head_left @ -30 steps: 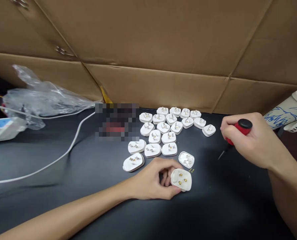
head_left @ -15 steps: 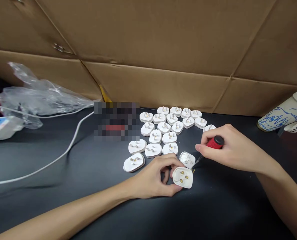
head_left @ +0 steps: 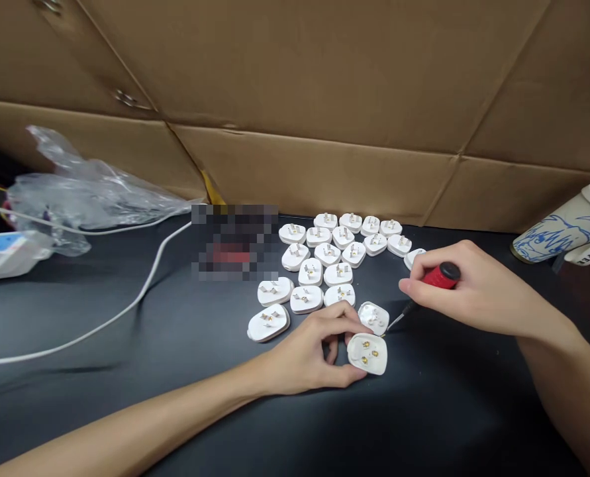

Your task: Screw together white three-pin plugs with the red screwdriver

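Between the thumb and fingers of my left hand (head_left: 322,348) is an opened white plug housing (head_left: 367,362), its inside with brass terminals facing up. My right hand (head_left: 466,288) is closed round a screwdriver (head_left: 440,276) with a red and black handle. The screwdriver's tip points down and left, close to a small brass-coloured piece (head_left: 383,335) by the housing's upper right corner. Just behind the housing lies a loose white plug cover (head_left: 373,318), inner side up. Several white plugs (head_left: 307,299) lie beyond my left hand, metal pins upward.
A brown cardboard wall (head_left: 314,86) closes off the back of the dark table (head_left: 200,344). To the left are a clear plastic bag (head_left: 81,192), a white cable (head_left: 140,291) and a white device (head_left: 9,255). A patterned coffee cup (head_left: 555,228) leans at the right.
My right hand and the screwdriver have shifted slightly right, and the screwdriver's tip has moved a little. The view has shifted slightly. My left hand keeps its hold on the housing.
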Action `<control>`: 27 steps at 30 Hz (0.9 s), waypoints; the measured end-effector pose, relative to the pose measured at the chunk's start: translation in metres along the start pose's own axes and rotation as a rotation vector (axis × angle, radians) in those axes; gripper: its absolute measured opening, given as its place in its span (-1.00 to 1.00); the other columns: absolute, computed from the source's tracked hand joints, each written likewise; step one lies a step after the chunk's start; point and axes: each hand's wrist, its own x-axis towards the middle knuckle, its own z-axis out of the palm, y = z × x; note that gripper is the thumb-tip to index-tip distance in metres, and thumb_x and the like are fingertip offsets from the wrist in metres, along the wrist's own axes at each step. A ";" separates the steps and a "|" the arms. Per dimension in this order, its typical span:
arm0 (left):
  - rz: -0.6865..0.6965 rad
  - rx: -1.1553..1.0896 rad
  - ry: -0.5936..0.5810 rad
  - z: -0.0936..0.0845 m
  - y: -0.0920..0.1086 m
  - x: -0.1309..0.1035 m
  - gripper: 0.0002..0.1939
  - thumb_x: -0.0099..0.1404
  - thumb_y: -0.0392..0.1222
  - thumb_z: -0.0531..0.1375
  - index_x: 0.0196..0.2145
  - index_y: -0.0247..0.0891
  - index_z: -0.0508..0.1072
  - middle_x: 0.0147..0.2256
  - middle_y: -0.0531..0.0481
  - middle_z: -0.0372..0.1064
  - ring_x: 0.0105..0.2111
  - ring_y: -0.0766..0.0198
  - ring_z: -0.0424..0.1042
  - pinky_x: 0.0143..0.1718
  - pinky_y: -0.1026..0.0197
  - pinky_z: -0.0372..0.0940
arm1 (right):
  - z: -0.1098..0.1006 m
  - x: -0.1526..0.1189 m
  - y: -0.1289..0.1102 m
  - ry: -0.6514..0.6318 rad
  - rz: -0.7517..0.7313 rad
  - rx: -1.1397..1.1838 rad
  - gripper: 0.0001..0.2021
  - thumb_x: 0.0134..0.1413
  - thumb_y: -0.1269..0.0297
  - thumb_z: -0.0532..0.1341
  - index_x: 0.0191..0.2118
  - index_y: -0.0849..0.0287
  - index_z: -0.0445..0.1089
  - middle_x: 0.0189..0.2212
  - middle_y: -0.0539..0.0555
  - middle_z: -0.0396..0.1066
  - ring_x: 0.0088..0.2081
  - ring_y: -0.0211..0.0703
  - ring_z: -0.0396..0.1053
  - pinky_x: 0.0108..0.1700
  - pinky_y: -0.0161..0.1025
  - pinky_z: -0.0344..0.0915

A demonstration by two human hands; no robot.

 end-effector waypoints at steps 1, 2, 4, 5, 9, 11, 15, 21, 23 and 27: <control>0.004 -0.009 0.001 0.000 0.000 0.000 -0.64 0.13 -0.24 0.35 -0.08 -0.18 0.58 -0.13 -0.06 0.33 -0.49 0.43 0.25 -0.53 0.38 0.29 | -0.003 -0.001 0.000 0.014 0.007 0.008 -0.67 0.15 0.12 0.20 -0.58 0.15 0.33 -0.64 -0.10 0.23 -0.55 -0.32 0.10 -0.52 -0.32 0.05; 0.010 -0.022 0.004 0.000 0.000 -0.001 -0.64 0.14 -0.24 0.35 -0.07 -0.18 0.58 -0.09 -0.08 0.33 -0.49 0.44 0.26 -0.53 0.36 0.31 | -0.006 -0.003 0.001 0.029 0.013 0.017 -0.67 0.15 0.12 0.21 -0.57 0.15 0.34 -0.64 -0.09 0.26 -0.55 -0.32 0.12 -0.51 -0.32 0.05; 0.028 -0.043 0.009 0.001 -0.001 -0.001 -0.63 0.15 -0.25 0.34 -0.05 -0.17 0.57 -0.03 -0.10 0.33 -0.50 0.45 0.26 -0.51 0.35 0.33 | -0.012 -0.005 0.002 0.067 0.024 0.042 -0.67 0.14 0.11 0.22 -0.58 0.15 0.36 -0.65 -0.09 0.27 -0.56 -0.31 0.14 -0.52 -0.32 0.06; 0.041 -0.046 0.009 0.002 -0.001 -0.002 -0.61 0.14 -0.26 0.35 -0.04 -0.17 0.57 -0.01 -0.11 0.33 -0.49 0.44 0.28 -0.50 0.35 0.34 | -0.014 -0.005 0.002 0.087 0.028 0.057 -0.66 0.13 0.10 0.23 -0.59 0.15 0.36 -0.66 -0.09 0.27 -0.58 -0.32 0.14 -0.53 -0.32 0.05; 0.100 -0.017 0.006 0.005 -0.003 -0.002 -0.59 0.11 -0.30 0.37 -0.04 -0.17 0.58 -0.01 -0.12 0.34 -0.40 0.37 0.33 -0.47 0.37 0.33 | -0.016 -0.005 0.003 0.116 0.038 0.082 -0.66 0.11 0.08 0.25 -0.60 0.14 0.37 -0.69 -0.10 0.25 -0.60 -0.33 0.14 -0.56 -0.33 0.03; 0.112 -0.007 0.008 0.005 -0.003 -0.002 -0.59 0.10 -0.32 0.37 -0.05 -0.17 0.58 -0.02 -0.12 0.35 -0.38 0.35 0.34 -0.47 0.36 0.32 | -0.015 -0.004 0.003 0.108 0.039 0.082 -0.66 0.10 0.11 0.25 -0.60 0.14 0.35 -0.69 -0.10 0.25 -0.60 -0.34 0.14 -0.56 -0.33 0.03; 0.142 -0.010 -0.012 0.006 -0.004 -0.003 -0.54 0.09 -0.34 0.38 -0.01 -0.16 0.57 0.08 -0.15 0.32 -0.24 0.24 0.42 -0.42 0.34 0.35 | -0.012 -0.003 0.001 0.100 0.025 0.116 -0.67 0.13 0.11 0.23 -0.59 0.14 0.37 -0.68 -0.09 0.27 -0.59 -0.32 0.17 -0.53 -0.32 0.08; 0.177 0.003 -0.013 0.008 -0.006 -0.003 -0.53 0.12 -0.31 0.38 0.03 -0.17 0.55 0.06 -0.14 0.35 -0.19 0.20 0.44 -0.45 0.36 0.32 | -0.006 -0.002 -0.003 0.079 0.014 0.164 -0.67 0.12 0.13 0.24 -0.60 0.15 0.36 -0.65 -0.06 0.33 -0.56 -0.30 0.19 -0.51 -0.31 0.08; 0.182 0.002 -0.017 0.008 -0.007 -0.003 -0.50 0.13 -0.30 0.39 0.05 -0.16 0.54 0.01 -0.13 0.38 -0.19 0.21 0.44 -0.47 0.38 0.30 | -0.005 -0.002 -0.004 0.074 0.015 0.168 -0.67 0.11 0.14 0.25 -0.60 0.15 0.36 -0.65 -0.06 0.32 -0.57 -0.30 0.17 -0.52 -0.30 0.07; 0.166 -0.025 -0.013 0.007 -0.008 -0.003 -0.51 0.15 -0.27 0.38 0.06 -0.12 0.54 0.00 -0.10 0.42 -0.22 0.23 0.44 -0.49 0.39 0.29 | -0.009 -0.003 -0.001 0.116 0.002 0.185 -0.69 0.10 0.13 0.26 -0.59 0.15 0.39 -0.67 -0.06 0.31 -0.58 -0.30 0.18 -0.51 -0.31 0.09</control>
